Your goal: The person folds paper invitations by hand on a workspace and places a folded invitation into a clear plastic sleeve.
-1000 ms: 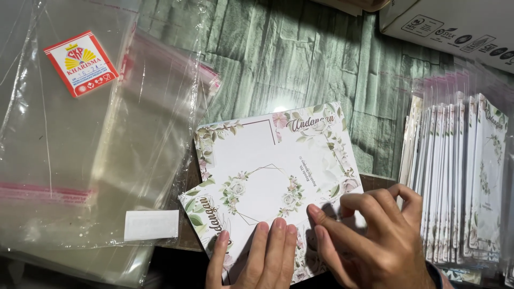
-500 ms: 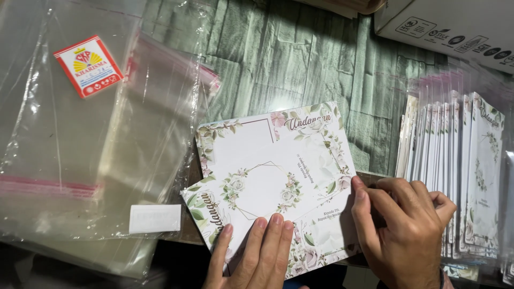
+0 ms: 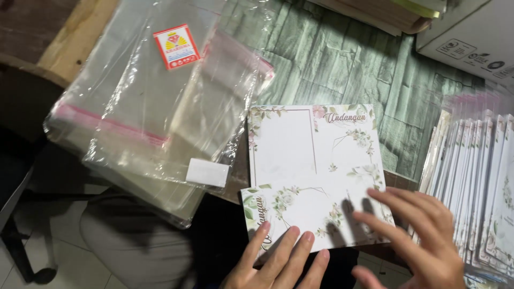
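Cards [image 3: 316, 176], floral, thin, light and judged stiff yet easily creased, are stacked just right of the clear bags [image 3: 155, 107], pressed flat by the spread left hand [image 3: 284, 259], the open right hand [image 3: 423, 241] hovering, edges best pinched.

left hand [image 3: 281, 259], floral cards [image 3: 316, 176], right hand [image 3: 420, 241]

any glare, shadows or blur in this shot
Head view: glare streaks the clear bags and the sleeved stack at right; the right hand looks motion-blurred and casts finger shadows on the floral card; the left hand is sharper; the floor at lower left is dim.
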